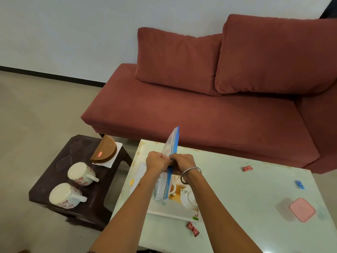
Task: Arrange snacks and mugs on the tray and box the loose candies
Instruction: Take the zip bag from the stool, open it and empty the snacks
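Both hands pinch a clear snack bag with a blue strip (173, 141), held upright over the tray (175, 213). My left hand (157, 160) and my right hand (183, 162) meet at the bag's edge. The tray, printed with a teapot picture, lies on the pale green table (246, 212). Two white mugs with red flowers (81, 173) (63, 195) lie on their sides on the dark stool (60, 161). Loose candies lie on the table: red ones (247, 168) (193, 229) and a blue one (300, 184). A pink-lidded box (301, 209) sits at the right.
A brown half-round holder (104, 150) rests on a white napkin (116, 157) at the stool's back corner. A red sofa (200, 110) with two cushions stands close behind the table. The beige floor (36, 115) lies to the left.
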Demonstrator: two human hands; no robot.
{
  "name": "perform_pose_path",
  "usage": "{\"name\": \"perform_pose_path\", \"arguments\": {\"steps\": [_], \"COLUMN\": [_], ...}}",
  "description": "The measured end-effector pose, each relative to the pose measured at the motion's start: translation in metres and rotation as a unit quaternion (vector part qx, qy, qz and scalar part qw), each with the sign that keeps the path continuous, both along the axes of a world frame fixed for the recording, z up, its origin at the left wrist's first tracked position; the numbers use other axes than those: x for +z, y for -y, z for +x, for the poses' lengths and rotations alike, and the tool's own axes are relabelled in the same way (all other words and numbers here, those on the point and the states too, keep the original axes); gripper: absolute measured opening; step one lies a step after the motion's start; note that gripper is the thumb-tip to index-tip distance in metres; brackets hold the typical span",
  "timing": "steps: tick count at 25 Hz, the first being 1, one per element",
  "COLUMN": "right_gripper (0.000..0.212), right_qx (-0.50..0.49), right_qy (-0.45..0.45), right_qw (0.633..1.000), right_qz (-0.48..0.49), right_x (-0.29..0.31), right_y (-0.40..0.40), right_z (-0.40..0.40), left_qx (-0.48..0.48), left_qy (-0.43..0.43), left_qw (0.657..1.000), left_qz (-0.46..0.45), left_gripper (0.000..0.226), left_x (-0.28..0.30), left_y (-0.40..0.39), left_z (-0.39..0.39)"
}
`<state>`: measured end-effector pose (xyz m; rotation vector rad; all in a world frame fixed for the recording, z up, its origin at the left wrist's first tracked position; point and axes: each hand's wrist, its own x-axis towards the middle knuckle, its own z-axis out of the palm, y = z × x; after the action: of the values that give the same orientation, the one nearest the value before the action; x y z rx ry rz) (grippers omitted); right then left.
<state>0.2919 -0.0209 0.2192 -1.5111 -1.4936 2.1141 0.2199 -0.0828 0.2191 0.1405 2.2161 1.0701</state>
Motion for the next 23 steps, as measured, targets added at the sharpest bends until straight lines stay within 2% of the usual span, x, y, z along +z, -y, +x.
{"name": "perform_pose_path", "arguments": {"steps": [3, 7, 9, 13, 20, 23], "right_gripper": [0.01, 0.016, 0.019, 0.015, 0.019, 0.013], "right_qx": [0.03, 0.035, 0.03, 0.046, 0.066, 0.042], "right_qy": [-0.018, -0.033, -0.029, -0.018, -0.027, -0.014], "right_qw": [0.999, 0.999, 0.999, 0.999, 0.997, 0.999], "right_qz": [0.0, -0.002, -0.003, 0.017, 0.025, 0.021], "right_x": [0.003, 0.001, -0.001, -0.002, 0.002, 0.0], "right_y": [-0.001, -0.005, -0.005, 0.001, 0.006, 0.003], "right_z": [-0.001, 0.003, 0.004, 0.006, 0.009, 0.011], "left_qx": [-0.011, -0.026, -0.027, -0.054, -0.185, -0.183], "left_qy": [0.047, 0.126, 0.133, 0.075, -0.061, -0.054], "left_qw": [0.998, 0.981, 0.976, 0.985, 0.977, 0.977], "left_qz": [0.031, 0.144, 0.173, 0.148, 0.084, 0.094], "left_gripper": [0.023, 0.017, 0.02, 0.006, 0.011, 0.017], "left_x": [0.001, 0.002, 0.0, 0.001, 0.001, 0.0], "left_y": [0.009, 0.024, 0.027, 0.028, 0.026, 0.026], "left_z": [-0.005, -0.005, -0.003, -0.001, 0.003, 0.006]}}
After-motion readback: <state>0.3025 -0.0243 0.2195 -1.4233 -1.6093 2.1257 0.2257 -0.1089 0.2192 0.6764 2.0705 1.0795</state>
